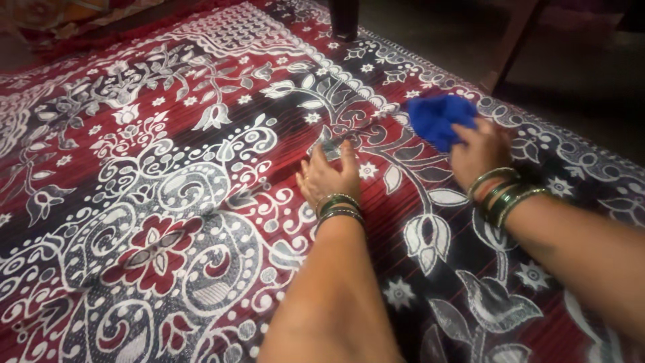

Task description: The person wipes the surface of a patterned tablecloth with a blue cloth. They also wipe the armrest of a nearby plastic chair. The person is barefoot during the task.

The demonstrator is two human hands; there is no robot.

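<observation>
On patterned rug: L hand flat, open; R hand clamped on blue cloth.

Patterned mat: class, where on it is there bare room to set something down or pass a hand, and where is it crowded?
The patterned mat lies bare across its whole left half, left of the left hand, and along the near edge between the two forearms. It is crowded towards the far right edge, where the right hand presses a blue cloth, with the left hand flat close beside it.
</observation>
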